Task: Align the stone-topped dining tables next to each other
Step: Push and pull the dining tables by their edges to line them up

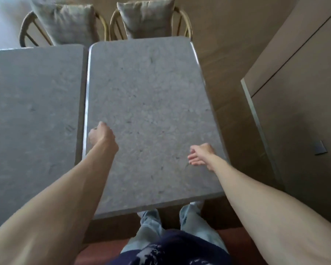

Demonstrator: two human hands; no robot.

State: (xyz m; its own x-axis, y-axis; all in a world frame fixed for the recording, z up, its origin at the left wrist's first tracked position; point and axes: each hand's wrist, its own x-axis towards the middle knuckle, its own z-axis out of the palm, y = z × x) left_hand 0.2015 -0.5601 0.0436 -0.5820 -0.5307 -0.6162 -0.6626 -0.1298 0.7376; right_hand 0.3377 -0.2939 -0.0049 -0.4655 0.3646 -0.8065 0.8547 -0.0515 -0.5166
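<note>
Two grey stone-topped tables stand side by side with a narrow gap between them. The left table (pixel 33 104) reaches the frame's left edge. The right table (pixel 147 96) is directly in front of me, and its far edge sits slightly further back than the left table's. My left hand (pixel 101 135) is at the right table's left edge, by the gap, with its fingers curled over that edge. My right hand (pixel 200 154) hovers over the top near the right edge, fingers loose and apart, holding nothing.
Two rattan chairs with grey cushions, one (pixel 65 22) on the left and one (pixel 147 18) on the right, stand at the tables' far side. A beige cabinet or wall panel (pixel 294 111) runs along the right, leaving a strip of wooden floor (pixel 229 92) beside the right table. My legs are at the near edge.
</note>
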